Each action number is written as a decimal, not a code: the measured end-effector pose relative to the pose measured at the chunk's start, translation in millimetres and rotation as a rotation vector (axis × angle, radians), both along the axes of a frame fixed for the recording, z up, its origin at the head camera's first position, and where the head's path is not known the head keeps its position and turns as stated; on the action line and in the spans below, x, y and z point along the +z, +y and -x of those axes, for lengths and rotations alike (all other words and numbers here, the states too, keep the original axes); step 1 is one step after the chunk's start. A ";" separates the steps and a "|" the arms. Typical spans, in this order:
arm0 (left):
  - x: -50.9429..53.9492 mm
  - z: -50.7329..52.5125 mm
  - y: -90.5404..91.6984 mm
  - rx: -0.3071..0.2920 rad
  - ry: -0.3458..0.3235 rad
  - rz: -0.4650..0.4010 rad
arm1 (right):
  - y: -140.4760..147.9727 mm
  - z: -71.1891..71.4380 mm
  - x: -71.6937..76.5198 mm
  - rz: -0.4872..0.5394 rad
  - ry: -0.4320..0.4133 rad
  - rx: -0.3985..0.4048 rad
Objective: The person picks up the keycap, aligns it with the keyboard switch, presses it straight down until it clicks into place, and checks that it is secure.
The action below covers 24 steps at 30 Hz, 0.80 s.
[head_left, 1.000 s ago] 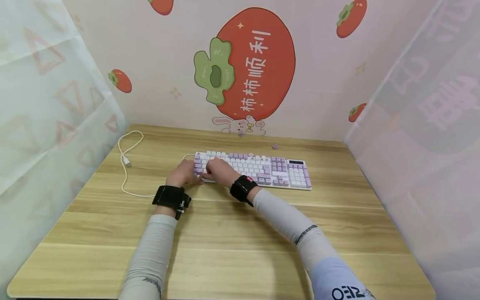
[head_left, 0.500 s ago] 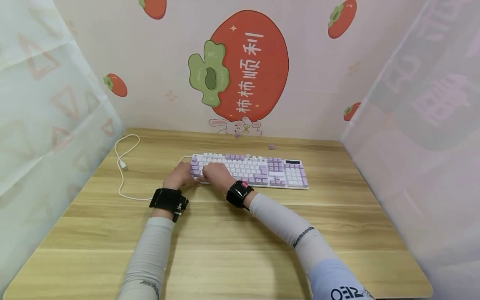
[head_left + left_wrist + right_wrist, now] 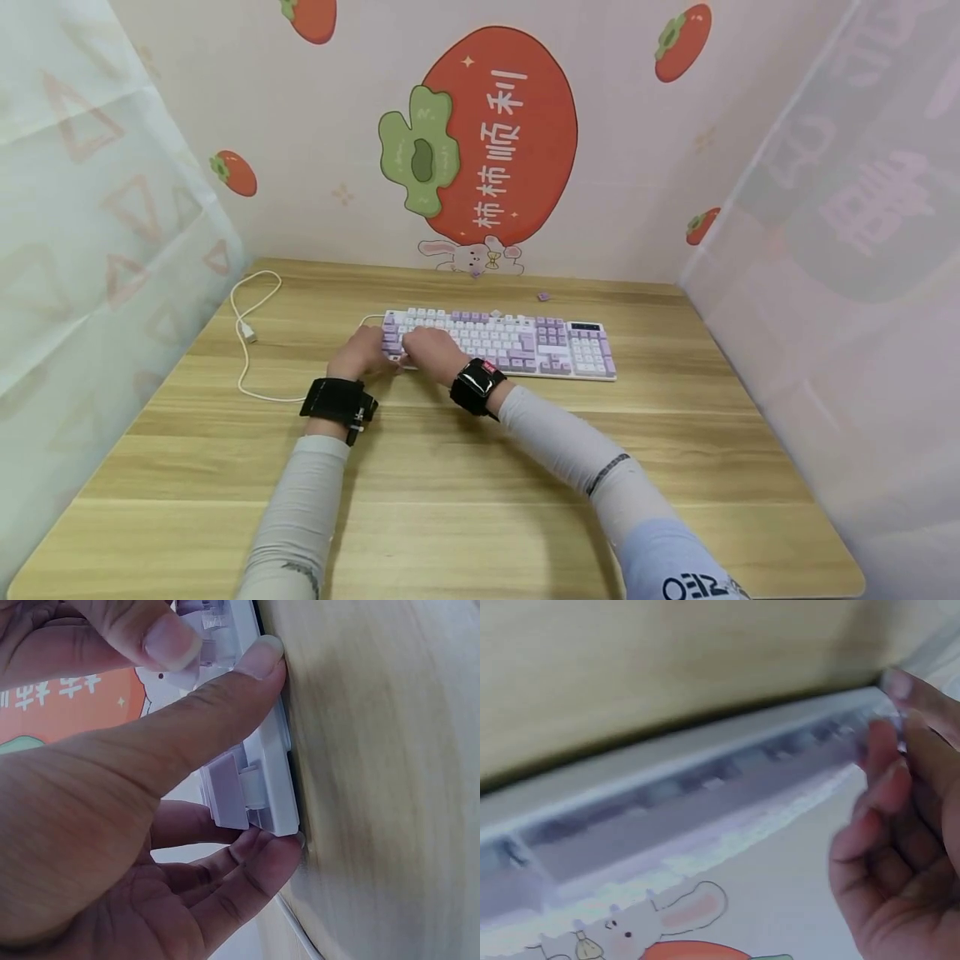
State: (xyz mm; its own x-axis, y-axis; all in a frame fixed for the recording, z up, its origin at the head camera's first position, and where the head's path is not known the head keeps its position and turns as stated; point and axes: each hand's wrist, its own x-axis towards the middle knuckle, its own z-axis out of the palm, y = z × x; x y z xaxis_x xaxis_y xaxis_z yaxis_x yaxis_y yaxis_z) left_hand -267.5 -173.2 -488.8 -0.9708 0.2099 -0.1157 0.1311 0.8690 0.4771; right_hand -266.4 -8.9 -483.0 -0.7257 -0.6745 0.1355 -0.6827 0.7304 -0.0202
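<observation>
A white and lilac keyboard [image 3: 498, 342] lies on the wooden table. My left hand [image 3: 360, 354] grips its front left corner; in the left wrist view the thumb [image 3: 217, 709] presses on the front edge and the other fingers [image 3: 262, 877] curl round the side. Beside it my right hand [image 3: 435, 352] reaches over the front left keys with curled fingers. Against its fingertip [image 3: 172, 645] a pale keycap [image 3: 184, 677] shows, seemingly pinched, though part is hidden. In the right wrist view, blurred, the right hand [image 3: 892, 877] meets the corner of the keyboard.
A loose lilac keycap [image 3: 543, 297] lies behind the keyboard, and another small lilac piece [image 3: 476, 275] sits by the back wall. The white USB cable [image 3: 247, 333] loops across the table on the left. Printed cloth walls [image 3: 622, 225] enclose the back and sides.
The head view has shifted slightly. Both hands stay at the keyboard's front left corner, with only slight movement of the right fingers.
</observation>
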 end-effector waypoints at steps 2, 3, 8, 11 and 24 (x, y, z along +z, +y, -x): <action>0.8 -0.5 -0.3 0.003 -0.007 0.005 | -0.5 -0.5 4.5 -0.015 -0.021 0.012; 1.3 -0.7 -0.5 0.004 -0.012 0.007 | -0.8 -0.6 6.2 -0.017 -0.035 0.016; 2.5 -1.6 -0.5 0.005 -0.020 0.006 | -1.7 4.2 9.3 0.011 -0.103 0.016; 1.5 -1.8 -1.1 0.003 -0.015 0.009 | -2.7 8.6 9.9 0.023 -0.130 0.019; 0.0 -0.8 -2.7 0.018 -0.024 -0.001 | -6.0 14.9 20.8 -0.088 -0.148 0.098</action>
State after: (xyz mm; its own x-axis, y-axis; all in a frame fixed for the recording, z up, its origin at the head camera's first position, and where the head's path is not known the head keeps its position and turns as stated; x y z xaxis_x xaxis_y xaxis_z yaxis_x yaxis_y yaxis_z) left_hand -266.8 -175.8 -488.8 -0.9715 0.1922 -0.1388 0.1036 0.8707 0.4807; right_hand -281.2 -14.9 -462.2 -0.6633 -0.7478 -0.0305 -0.7452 0.6636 -0.0650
